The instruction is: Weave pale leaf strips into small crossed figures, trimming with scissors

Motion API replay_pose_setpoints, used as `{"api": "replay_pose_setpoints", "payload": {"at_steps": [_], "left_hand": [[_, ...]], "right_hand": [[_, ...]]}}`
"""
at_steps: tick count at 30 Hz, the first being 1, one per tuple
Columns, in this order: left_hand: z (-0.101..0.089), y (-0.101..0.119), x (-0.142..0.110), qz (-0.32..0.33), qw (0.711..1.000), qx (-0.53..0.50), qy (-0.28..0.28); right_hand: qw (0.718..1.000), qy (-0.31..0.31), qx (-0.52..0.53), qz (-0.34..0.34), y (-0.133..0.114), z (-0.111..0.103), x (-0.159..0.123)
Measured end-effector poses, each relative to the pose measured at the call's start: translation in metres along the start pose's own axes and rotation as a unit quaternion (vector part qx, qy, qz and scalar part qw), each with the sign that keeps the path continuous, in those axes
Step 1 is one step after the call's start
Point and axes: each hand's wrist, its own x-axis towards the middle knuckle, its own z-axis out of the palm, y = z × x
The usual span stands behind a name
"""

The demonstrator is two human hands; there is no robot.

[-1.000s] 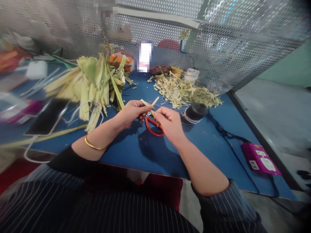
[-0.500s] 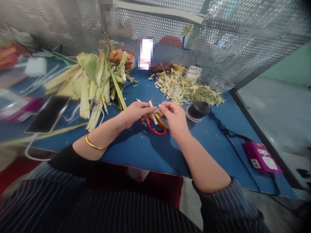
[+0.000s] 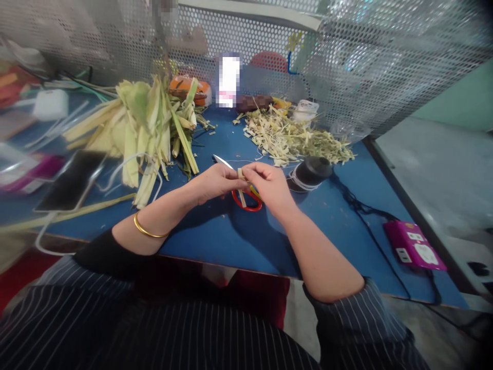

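Over the blue table, my left hand (image 3: 213, 184) pinches a short pale strip of corn husk (image 3: 242, 199) between thumb and fingers. Close against it, the fingertips of my right hand (image 3: 271, 189) are closed on the upper part of the same strip. Directly beneath lie scissors (image 3: 253, 208) with red and yellow handles, blades pointing up-left and partly hidden by my hands. To the right of my right hand a black cone (image 3: 315, 168) rests on its side, wound with white thread (image 3: 299, 180). A thin strand of thread runs near my fingers; its end is hidden.
A heap of corn husks (image 3: 133, 115) lies at left, beside a dark phone (image 3: 71, 180) with a white cable. Husk scraps (image 3: 285, 134) are piled at the back right. A purple box (image 3: 414, 245) with a black cord sits far right. Perforated metal panel (image 3: 239, 31) stands behind.
My right fingers have moved left and closed over the top of the strip, which now stands more upright. More of the scissor blades shows. The view has shifted slightly.
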Motion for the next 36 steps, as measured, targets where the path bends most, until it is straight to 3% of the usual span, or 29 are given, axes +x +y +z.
{"api": "replay_pose_setpoints", "payload": {"at_steps": [3,11,19,23,28,32,36], "left_hand": [[0.002,0.003,-0.002,0.004,1.000,0.020,-0.002],[0.004,0.004,-0.004,0.030,0.999,0.011,-0.015],[0.005,0.007,-0.006,0.012,0.998,0.039,-0.052],[0.006,0.007,-0.005,0.015,0.999,-0.036,-0.009],[0.003,0.006,-0.001,-0.015,0.988,-0.150,0.039],[0.000,0.006,0.001,-0.023,0.984,-0.167,0.052],[0.003,0.005,0.000,-0.032,0.989,-0.129,0.063]], "right_hand": [[1.000,0.000,0.014,0.013,-0.005,0.001,-0.002],[0.995,0.096,0.007,0.010,-0.002,0.008,-0.007],[0.993,0.115,-0.004,0.000,0.001,0.011,-0.009],[0.993,0.099,0.058,0.006,-0.001,0.001,-0.001],[0.977,0.159,0.126,0.065,0.002,-0.008,0.007],[0.975,0.083,0.149,0.140,0.002,-0.006,0.006],[0.975,0.026,0.173,0.135,-0.001,-0.003,0.002]]}}
